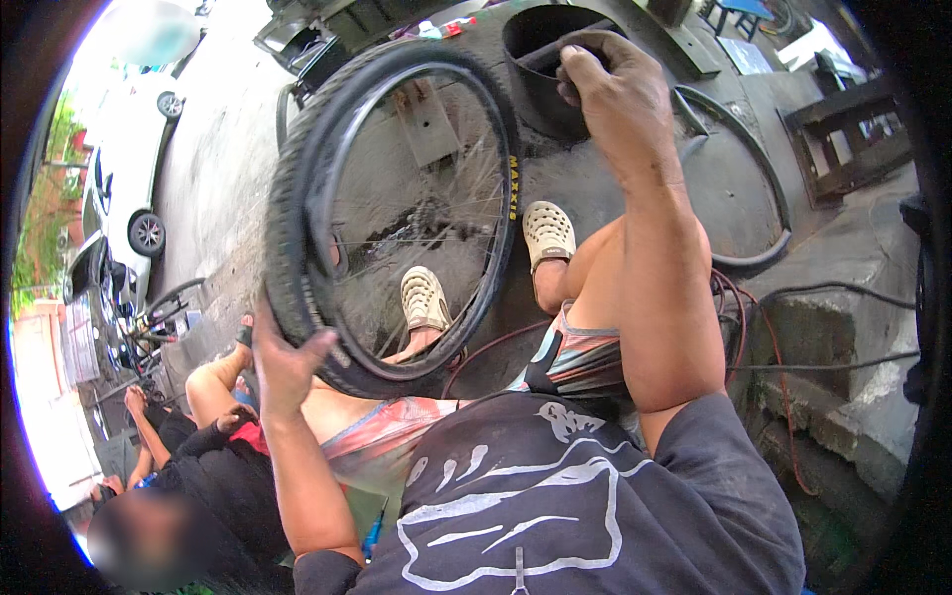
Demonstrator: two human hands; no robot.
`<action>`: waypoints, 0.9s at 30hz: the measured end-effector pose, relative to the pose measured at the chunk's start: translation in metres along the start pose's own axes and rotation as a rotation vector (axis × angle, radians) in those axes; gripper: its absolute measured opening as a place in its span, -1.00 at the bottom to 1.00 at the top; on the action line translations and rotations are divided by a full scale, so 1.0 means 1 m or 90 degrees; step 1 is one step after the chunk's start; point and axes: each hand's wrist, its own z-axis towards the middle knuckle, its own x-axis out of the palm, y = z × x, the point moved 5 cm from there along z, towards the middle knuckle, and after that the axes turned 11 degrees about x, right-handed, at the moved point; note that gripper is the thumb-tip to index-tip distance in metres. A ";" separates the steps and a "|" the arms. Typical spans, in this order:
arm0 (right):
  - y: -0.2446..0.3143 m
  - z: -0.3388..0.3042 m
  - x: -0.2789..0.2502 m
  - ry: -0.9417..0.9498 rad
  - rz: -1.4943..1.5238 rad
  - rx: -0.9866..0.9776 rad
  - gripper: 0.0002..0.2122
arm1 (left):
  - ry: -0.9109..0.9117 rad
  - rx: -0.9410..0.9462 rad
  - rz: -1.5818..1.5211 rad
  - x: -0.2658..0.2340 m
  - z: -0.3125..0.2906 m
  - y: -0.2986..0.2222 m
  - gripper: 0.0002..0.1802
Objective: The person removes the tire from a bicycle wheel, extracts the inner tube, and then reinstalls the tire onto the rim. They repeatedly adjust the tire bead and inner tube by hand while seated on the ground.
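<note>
A bicycle wheel (501,228) with a knobbly black tyre stands tilted before my knees. Its spokes and rear sprockets are blurred. My left hand (283,362) holds the tyre at its lower left, thumb apart on the near side, other fingers partly hidden. Raised at the upper right, my right hand (623,94) is closed, with thumb and fingers pinched together in front of a round black tub (555,104). A dark strip shows by these fingertips; whether they hold it or it belongs to the tub, I cannot make out.
A loose black tyre or tube (778,213) lies on the floor at right, near hoses (843,291) and a metal frame (848,139). A person (218,496) sits close at my left. A blue-handled tool (373,535) lies beside me. Cars (124,218) stand farther left.
</note>
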 end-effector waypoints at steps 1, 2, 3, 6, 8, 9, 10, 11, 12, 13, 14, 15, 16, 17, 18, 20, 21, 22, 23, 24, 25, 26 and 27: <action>-0.001 0.002 0.002 0.025 -0.038 -0.008 -0.68 | 0.021 0.022 0.007 0.010 -0.006 -0.008 0.24; -0.006 0.004 0.006 0.061 0.011 0.019 -0.66 | 0.041 0.045 0.014 0.023 -0.011 -0.017 0.31; -0.012 0.004 0.009 0.097 0.059 0.046 -0.65 | 0.075 0.078 0.000 0.041 -0.012 -0.031 0.33; -0.028 -0.004 0.019 0.215 0.206 0.220 -0.39 | 0.198 0.134 0.008 0.094 -0.018 -0.089 0.33; -0.044 0.000 0.009 0.203 0.206 0.228 -0.39 | 0.243 0.151 -0.098 0.124 -0.027 -0.095 0.29; -0.047 0.000 0.003 0.207 0.242 0.252 -0.39 | 0.266 0.168 -0.155 0.137 -0.026 -0.097 0.27; -0.040 -0.013 0.002 0.242 0.352 0.324 -0.39 | 0.290 0.183 -0.209 0.145 -0.027 -0.097 0.25; -0.035 -0.018 0.002 0.197 0.347 0.337 -0.39 | 0.294 0.198 -0.226 0.149 -0.026 -0.094 0.19; -0.030 -0.024 0.000 0.153 0.344 0.346 -0.40 | 0.318 0.175 -0.258 0.154 -0.025 -0.095 0.15; -0.039 -0.023 -0.011 0.154 0.303 0.376 -0.40 | 0.307 0.180 -0.242 0.162 -0.030 -0.096 0.14; -0.045 -0.019 -0.026 0.144 0.262 0.401 -0.39 | 0.303 0.191 -0.228 0.169 -0.032 -0.098 0.12; -0.039 -0.024 -0.027 0.090 0.189 0.432 -0.36 | 0.300 0.187 -0.243 0.172 -0.032 -0.099 0.11; -0.057 -0.008 -0.038 0.123 0.187 0.386 -0.33 | 0.301 0.191 -0.261 0.174 -0.030 -0.099 0.09; -0.071 0.001 -0.040 0.135 0.206 0.382 -0.32 | 0.301 0.188 -0.277 0.175 -0.028 -0.097 0.07; -0.072 0.001 -0.038 0.132 0.210 0.382 -0.31 | 0.309 0.189 -0.292 0.175 -0.026 -0.095 0.05; -0.074 0.005 -0.034 0.118 0.196 0.377 -0.30 | 0.313 0.181 -0.305 0.172 -0.024 -0.092 0.05; -0.072 0.002 -0.029 0.106 0.184 0.377 -0.29 | 0.313 0.177 -0.301 0.169 -0.024 -0.091 0.06; -0.070 -0.001 -0.025 0.093 0.173 0.377 -0.28 | 0.314 0.173 -0.298 0.168 -0.024 -0.090 0.07; -0.069 -0.004 -0.023 0.079 0.162 0.376 -0.27 | 0.317 0.171 -0.297 0.167 -0.025 -0.088 0.07; -0.067 -0.003 -0.024 0.064 0.153 0.371 -0.26 | 0.321 0.173 -0.294 0.166 -0.024 -0.086 0.08; -0.067 -0.001 -0.023 0.108 0.171 0.386 -0.25 | 0.325 0.175 -0.291 0.165 -0.024 -0.085 0.09; -0.067 -0.001 -0.024 0.111 0.196 0.397 -0.28 | 0.332 0.172 -0.301 0.164 -0.023 -0.084 0.10; -0.062 -0.006 -0.018 0.115 0.223 0.409 -0.31 | 0.340 0.168 -0.309 0.161 -0.023 -0.083 0.11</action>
